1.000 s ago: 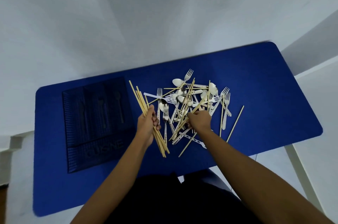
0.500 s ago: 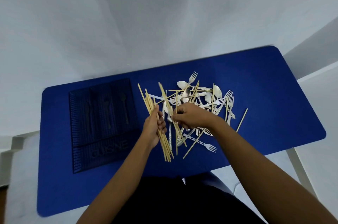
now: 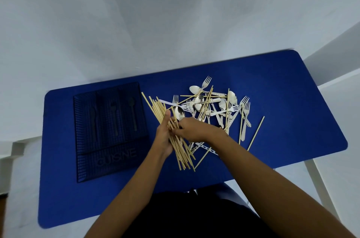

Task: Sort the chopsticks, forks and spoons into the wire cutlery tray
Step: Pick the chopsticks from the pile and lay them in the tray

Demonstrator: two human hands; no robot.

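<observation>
Left hand [image 3: 163, 136] fisted round chopstick bundle [image 3: 155, 109]; right hand [image 3: 191, 128] pinching bundle too.

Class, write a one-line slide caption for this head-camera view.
Left hand grips a chopstick bundle while the right hand adds more; wire tray awaits.

A rounded rectangular blue mat [image 3: 292, 101] is laid over a white table [image 3: 311, 167], whose leg is seen at the near right. A plain white wall [image 3: 155, 14] is seen beyond the far edge.
</observation>
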